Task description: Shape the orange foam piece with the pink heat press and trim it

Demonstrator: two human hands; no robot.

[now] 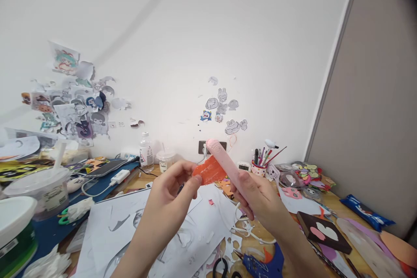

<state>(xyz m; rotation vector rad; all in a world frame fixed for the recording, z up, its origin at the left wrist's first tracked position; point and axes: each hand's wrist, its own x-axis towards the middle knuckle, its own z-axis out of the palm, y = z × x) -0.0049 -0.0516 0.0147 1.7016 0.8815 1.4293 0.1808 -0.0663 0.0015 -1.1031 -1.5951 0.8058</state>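
A flat orange piece (211, 171), perhaps craft foam with pale streaks, is pinched at its left edge between the thumb and fingers of my left hand (174, 195). My right hand (259, 193) is wrapped round a long pink bar-shaped tool (224, 160) that looks like a small hair straightener, its rounded end tilted up and left. The tool lies across the right part of the orange piece; whether it clamps it I cannot tell. Below the hands are white paper sheets (198, 230), a blue glue gun (263, 263) and black-handled scissors (220, 268).
Drink cups (54, 191), a bottle (146, 152) and a green-and-white tub (16, 230) stand on the left. A pen cup (259, 168) is at the back. On the right lie a dark box (324, 236), a blue packet (366, 213) and foam sheets. A white cord (257, 236) crosses the table.
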